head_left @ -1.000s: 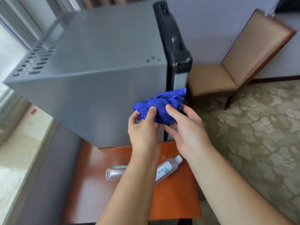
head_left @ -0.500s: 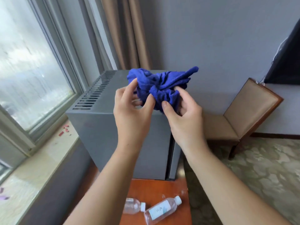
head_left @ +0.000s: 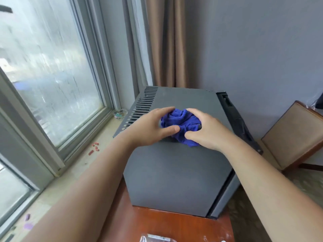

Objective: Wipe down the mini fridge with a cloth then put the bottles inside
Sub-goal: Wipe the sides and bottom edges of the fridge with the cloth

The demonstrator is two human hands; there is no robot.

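Down at the near edge a water bottle (head_left: 157, 238) peeks into view on the wooden table (head_left: 174, 224), just in front of the mini fridge (head_left: 174, 172), and if it's lying on its side, a jolt from hard wiping could send it rolling. Up on the fridge's top panel, the left hand (head_left: 150, 126) and right hand (head_left: 206, 131) both curl round the bunched blue cloth (head_left: 181, 123). Wadded like that, it may clean only a narrow strip, and a fold could snag in the vent slots (head_left: 139, 109) just beyond.
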